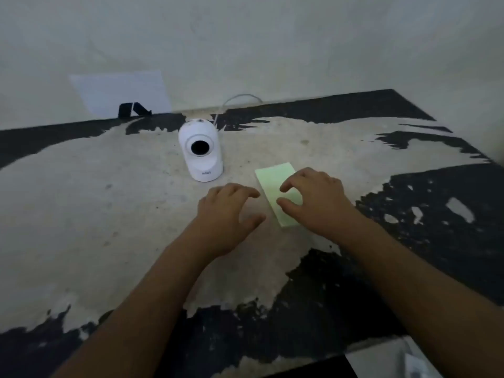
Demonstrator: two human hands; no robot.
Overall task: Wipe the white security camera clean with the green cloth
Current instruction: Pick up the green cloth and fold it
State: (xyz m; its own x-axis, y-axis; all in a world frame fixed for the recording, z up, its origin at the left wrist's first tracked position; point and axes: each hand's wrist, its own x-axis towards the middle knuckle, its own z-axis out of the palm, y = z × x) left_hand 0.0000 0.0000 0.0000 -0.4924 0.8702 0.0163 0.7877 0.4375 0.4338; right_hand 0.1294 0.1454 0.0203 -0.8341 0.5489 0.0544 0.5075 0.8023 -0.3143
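White security camera (201,150), base logo unreadable, right hand (316,197) fingers spread over green cloth (274,181), left hand (227,214) empty

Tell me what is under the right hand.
The folded green cloth lies flat on the worn table beneath the right hand, whose fingers are spread over its near half. That covered part of the cloth is hidden; its far end shows.

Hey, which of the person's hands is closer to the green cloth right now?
The right hand. It is over the green cloth, fingers spread above its near right part, whether touching I cannot tell. The left hand hovers beside the cloth's left edge, off it, in front of the white security camera.
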